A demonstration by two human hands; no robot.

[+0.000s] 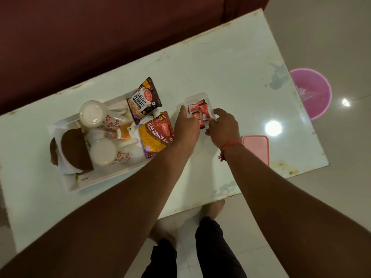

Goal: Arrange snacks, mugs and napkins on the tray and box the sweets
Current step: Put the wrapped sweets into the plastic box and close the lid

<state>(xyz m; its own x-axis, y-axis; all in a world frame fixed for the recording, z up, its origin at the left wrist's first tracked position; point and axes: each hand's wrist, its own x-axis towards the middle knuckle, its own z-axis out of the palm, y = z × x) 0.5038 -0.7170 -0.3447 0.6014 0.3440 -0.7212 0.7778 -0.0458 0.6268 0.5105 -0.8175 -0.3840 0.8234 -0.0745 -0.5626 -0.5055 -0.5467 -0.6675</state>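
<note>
A clear plastic box [197, 96] sits mid-table with several red-wrapped sweets [198, 110] inside. My left hand [187, 127] grips the box's left side and my right hand [223, 126] grips its right side. A pink lid [257, 146] lies on the table just right of my right wrist. The white tray [84, 182] on the left holds two floral mugs [96, 115] lying down, a salted peanuts packet [143, 99], an aloo bhujia packet [157, 134] and brown-and-white napkins [75, 150].
The white table [220, 63] has worn edges, and light glares off its right part. A maroon sofa [80, 37] runs along the far side. A pink bucket [313, 91] stands on the floor to the right. My feet [214, 207] are below the near edge.
</note>
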